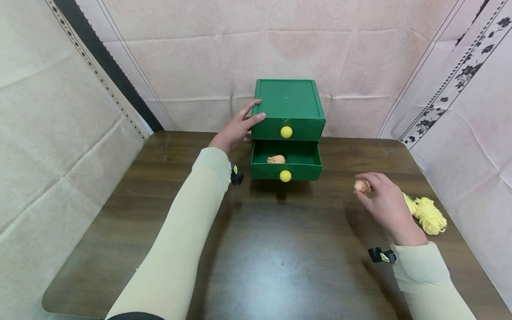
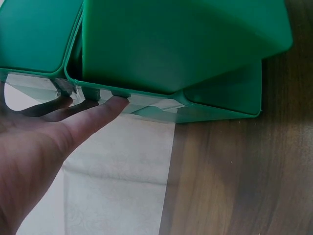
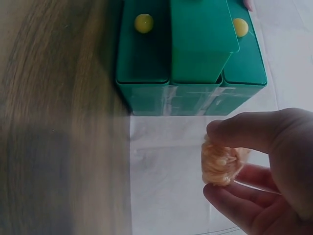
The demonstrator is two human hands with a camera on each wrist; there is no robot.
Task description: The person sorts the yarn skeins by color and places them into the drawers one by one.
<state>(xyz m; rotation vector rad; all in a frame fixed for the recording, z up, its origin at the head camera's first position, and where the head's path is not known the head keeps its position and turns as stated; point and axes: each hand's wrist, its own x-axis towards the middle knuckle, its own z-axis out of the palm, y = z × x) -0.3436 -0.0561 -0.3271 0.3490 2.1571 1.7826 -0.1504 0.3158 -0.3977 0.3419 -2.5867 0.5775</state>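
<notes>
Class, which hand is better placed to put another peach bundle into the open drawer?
Likely the right hand: its fingers pinch the peach bundle, and the open drawer seems within reach. The left hand, against the green cabinet, holds no bundle.

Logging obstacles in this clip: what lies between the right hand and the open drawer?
In the head view: the peach bundle pinched by the right hand, then bare tabletop to the open drawer.

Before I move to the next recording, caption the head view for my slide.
Left hand on the green drawer unit, right hand pinching a peach bundle, a similar piece in the open drawer.
</notes>
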